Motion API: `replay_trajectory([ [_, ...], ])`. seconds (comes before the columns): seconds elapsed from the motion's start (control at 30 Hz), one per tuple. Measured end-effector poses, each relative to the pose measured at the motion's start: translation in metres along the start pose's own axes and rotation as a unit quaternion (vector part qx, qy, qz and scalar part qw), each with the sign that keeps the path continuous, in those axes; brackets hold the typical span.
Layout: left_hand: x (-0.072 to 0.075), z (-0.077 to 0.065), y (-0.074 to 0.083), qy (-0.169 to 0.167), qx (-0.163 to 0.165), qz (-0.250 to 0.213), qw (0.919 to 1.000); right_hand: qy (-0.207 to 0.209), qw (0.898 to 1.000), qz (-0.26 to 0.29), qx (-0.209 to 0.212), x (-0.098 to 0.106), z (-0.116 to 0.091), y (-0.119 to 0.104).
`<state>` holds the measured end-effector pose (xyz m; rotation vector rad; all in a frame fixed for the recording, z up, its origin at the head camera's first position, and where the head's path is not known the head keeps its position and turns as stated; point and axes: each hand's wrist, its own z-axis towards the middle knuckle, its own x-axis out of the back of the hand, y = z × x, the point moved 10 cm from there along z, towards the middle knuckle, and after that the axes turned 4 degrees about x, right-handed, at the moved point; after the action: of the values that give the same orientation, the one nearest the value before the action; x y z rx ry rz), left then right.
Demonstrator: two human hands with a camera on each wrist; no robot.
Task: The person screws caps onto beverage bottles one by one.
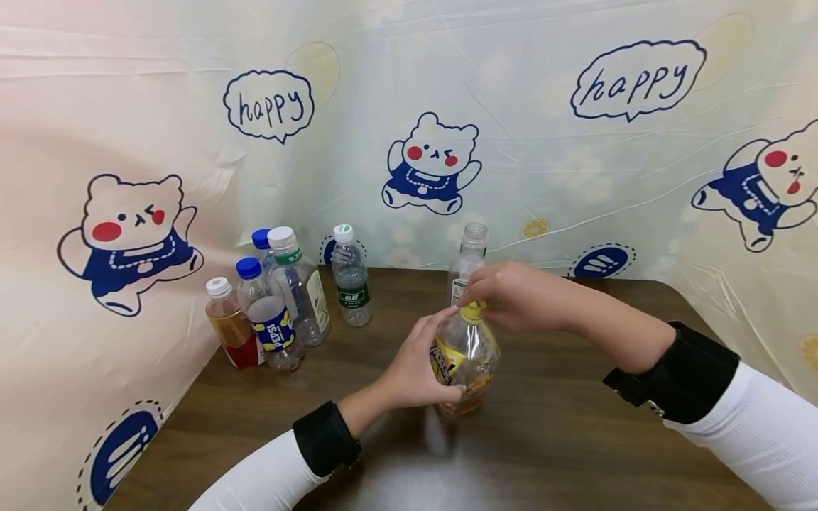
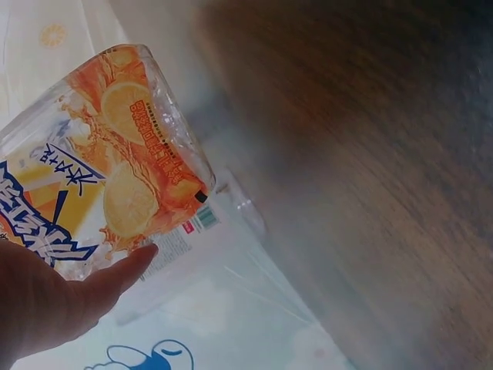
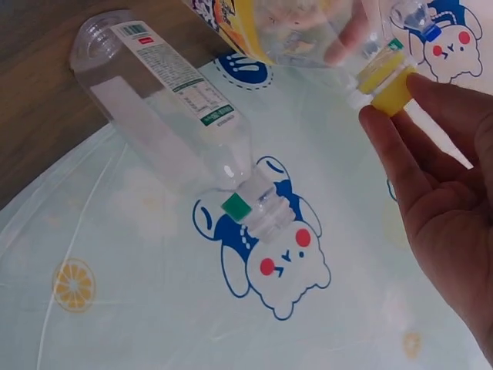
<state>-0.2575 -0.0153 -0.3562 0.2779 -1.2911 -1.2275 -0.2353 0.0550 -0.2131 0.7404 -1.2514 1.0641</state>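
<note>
A clear plastic bottle (image 1: 476, 355) with an orange-and-yellow lemon label stands upright on the table, near the middle. My left hand (image 1: 415, 365) grips its body from the left, thumb across the label, as the left wrist view also shows. At the top, the thumb and fingers of my right hand (image 1: 527, 294) pinch the yellow cap (image 3: 394, 91) at the bottle's mouth. Whether the cap is threaded on or loose, I cannot tell. Just behind stands a clear bottle (image 3: 177, 116) without a cap, a green-and-white label on its side.
At the table's left stand a red-labelled bottle (image 1: 233, 330) with a white cap, a blue-capped Pepsi bottle (image 1: 271, 323), a large white-capped bottle (image 1: 307, 298) and another blue-capped one (image 1: 260, 238). A green-labelled water bottle (image 1: 353, 287) stands apart. A printed curtain (image 1: 524, 170) encloses the table.
</note>
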Motion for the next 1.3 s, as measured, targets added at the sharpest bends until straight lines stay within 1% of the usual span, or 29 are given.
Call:
replay_trajectory([
  [0.1, -0.0009, -0.0001, 0.0014, -0.001, -0.001, -0.002, 1.0, 0.008, 1.0, -0.018, -0.006, -0.0006, 0.0007, 0.0007],
  [0.27, -0.0013, -0.0005, 0.0037, 0.004, -0.007, -0.003, 1.0, 0.034, 0.997, -0.069, -0.022, 0.0, 0.0015, 0.0025],
  [0.37, -0.0013, -0.0007, 0.0043, 0.008, -0.01, -0.001, 0.9999, 0.043, 0.995, -0.085, -0.037, -0.0004, 0.0008, 0.0046],
  [0.43, -0.0017, -0.0014, 0.0043, 0.008, -0.011, 0.001, 0.9999, 0.044, 0.995, -0.084, -0.038, -0.0009, -0.0001, 0.0048],
  [0.5, -0.002, -0.0022, 0.0037, 0.007, -0.011, -0.001, 0.9999, 0.045, 0.996, -0.068, -0.033, -0.0006, -0.0014, 0.0039],
  [0.67, 0.0001, -0.004, 0.0004, 0.009, -0.001, -0.009, 0.9999, 0.039, 0.999, -0.003, 0.007, 0.0022, -0.0023, -0.0017],
  [0.77, 0.0008, -0.0045, -0.0006, 0.008, 0.006, -0.009, 0.9999, 0.033, 0.999, 0.009, 0.033, 0.0015, -0.0019, -0.0046],
  [0.83, -0.0001, -0.005, -0.0005, 0.004, 0.007, -0.009, 0.9999, 0.027, 0.999, 0.011, 0.037, -0.0007, -0.0019, -0.0049],
  [0.9, -0.0016, -0.0052, -0.0003, 0.001, 0.007, -0.009, 0.9999, 0.027, 0.999, 0.008, 0.037, -0.0029, -0.0021, -0.0047],
  [0.97, -0.0028, -0.0052, 0.0007, 0.0, 0.004, -0.009, 1.0, 0.026, 0.999, 0.001, 0.025, -0.0043, -0.0021, -0.0035],
  [1.17, -0.0043, -0.0053, 0.0051, 0.005, -0.011, -0.001, 0.9999, 0.033, 0.998, -0.046, -0.014, -0.0056, -0.002, 0.0016],
  [1.23, -0.0053, -0.0058, 0.0056, 0.004, -0.013, 0.001, 0.9999, 0.032, 0.998, -0.055, -0.02, -0.0057, -0.0024, 0.0021],
  [1.3, -0.0056, -0.0059, 0.0051, 0.004, -0.013, 0.002, 0.9999, 0.032, 0.998, -0.051, -0.017, -0.0046, -0.003, 0.0009],
])
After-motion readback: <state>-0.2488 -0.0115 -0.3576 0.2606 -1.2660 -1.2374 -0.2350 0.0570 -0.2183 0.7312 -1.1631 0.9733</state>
